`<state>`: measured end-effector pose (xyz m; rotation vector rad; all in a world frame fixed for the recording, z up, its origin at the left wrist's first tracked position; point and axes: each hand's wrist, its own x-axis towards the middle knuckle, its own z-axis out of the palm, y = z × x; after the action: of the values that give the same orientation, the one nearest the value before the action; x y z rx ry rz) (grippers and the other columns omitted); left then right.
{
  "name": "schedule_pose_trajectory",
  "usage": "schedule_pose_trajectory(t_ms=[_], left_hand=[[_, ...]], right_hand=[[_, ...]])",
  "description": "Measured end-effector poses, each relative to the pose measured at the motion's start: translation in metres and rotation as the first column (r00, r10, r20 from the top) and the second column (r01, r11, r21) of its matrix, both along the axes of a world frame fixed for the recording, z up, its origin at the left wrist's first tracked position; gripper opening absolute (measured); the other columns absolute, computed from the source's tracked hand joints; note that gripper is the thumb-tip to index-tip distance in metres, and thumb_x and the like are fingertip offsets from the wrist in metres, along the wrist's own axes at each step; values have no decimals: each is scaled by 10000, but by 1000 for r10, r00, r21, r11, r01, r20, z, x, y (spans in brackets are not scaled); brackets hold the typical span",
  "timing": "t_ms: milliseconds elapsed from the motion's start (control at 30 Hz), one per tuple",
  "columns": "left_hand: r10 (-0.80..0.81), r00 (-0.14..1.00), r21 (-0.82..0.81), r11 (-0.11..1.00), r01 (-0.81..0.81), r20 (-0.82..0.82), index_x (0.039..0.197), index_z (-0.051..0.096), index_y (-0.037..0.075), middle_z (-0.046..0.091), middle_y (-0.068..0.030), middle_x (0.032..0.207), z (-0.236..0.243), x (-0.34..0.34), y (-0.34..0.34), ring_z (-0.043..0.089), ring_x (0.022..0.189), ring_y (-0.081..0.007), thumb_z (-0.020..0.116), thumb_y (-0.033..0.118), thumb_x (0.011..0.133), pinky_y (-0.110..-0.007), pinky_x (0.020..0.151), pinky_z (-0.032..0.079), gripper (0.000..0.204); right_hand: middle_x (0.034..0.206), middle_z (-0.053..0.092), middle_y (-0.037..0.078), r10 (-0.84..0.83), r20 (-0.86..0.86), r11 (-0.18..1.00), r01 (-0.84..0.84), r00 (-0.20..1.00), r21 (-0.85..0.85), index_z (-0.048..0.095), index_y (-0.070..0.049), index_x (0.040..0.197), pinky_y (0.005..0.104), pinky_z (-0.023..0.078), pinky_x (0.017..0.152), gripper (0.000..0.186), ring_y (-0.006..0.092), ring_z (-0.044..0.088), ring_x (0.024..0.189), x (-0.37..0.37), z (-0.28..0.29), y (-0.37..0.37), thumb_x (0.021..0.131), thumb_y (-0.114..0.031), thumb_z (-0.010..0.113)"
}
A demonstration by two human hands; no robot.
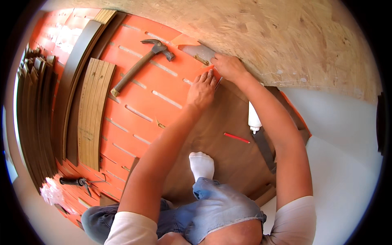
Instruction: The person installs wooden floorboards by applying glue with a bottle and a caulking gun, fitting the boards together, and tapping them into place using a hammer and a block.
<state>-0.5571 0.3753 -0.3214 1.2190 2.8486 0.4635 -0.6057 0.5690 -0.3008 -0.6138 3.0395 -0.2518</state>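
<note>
My left hand (201, 90) lies on the orange underlay (163, 118), its fingers stretched toward the wall, at the edge of the laid dark brown floorboards (222, 110). Just beyond it, my right hand (230, 68) is closed, fingers bent down at a lifted orange edge by the wall. What its fingertips grip is hidden. Beside them the underlay is cut open, baring a grey patch (200, 52) with a small yellowish scrap (201, 60). A claw hammer (139, 67) with a wooden handle rests on the underlay to the left.
A white bottle (254, 116), a dark strip (264, 149) and a red pencil (237, 137) lie on the floorboards. Loose planks (96, 114) and a plank stack (36, 118) are at left, near a caulking gun (79, 181). A wood-chip panel (294, 45) borders the far side.
</note>
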Motion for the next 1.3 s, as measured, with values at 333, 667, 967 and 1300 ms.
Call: schedule_pose_trajectory(t_ms=[333, 667, 967, 1300], left_hand=[[146, 984, 51, 987, -151, 101, 1398, 612, -10, 571, -143, 1523, 2, 6, 16, 510, 1392, -269, 516, 127, 938, -391, 1163, 392, 490], [235, 959, -82, 971, -225, 157, 1494, 536, -5, 507, -156, 1581, 9, 11, 25, 472, 1436, -299, 474, 133, 967, -411, 1221, 336, 548], [183, 957, -93, 982, -166, 225, 1563, 480, 50, 400, -124, 1676, 9, 17, 21, 369, 1547, -276, 446, 137, 988, -439, 1295, 243, 582], [200, 963, -154, 973, -173, 180, 1548, 502, 59, 421, -114, 1665, 15, 22, 23, 392, 1530, -262, 456, 151, 1000, -451, 1293, 251, 557]], right_hand=[[940, 679, 137, -154, -67, 986, 149, 986, -79, 663, -47, 908, 475, 594, 739, 96, 360, 711, 868, 25, 4, -7, 873, -132, 691], [1045, 693, 142, -484, -39, 874, 481, 874, -71, 655, -73, 1124, 493, 583, 774, 196, 379, 712, 910, 60, 16, 0, 962, -178, 688], [1077, 674, 115, -183, -146, 983, 185, 972, 0, 675, -68, 1075, 455, 598, 786, 144, 334, 701, 975, 49, 13, 12, 939, -114, 687], [1122, 675, 157, -597, -351, 781, 421, 721, -462, 673, -22, 1179, 387, 583, 785, 199, 299, 715, 930, 74, 82, 2, 983, -53, 684]])
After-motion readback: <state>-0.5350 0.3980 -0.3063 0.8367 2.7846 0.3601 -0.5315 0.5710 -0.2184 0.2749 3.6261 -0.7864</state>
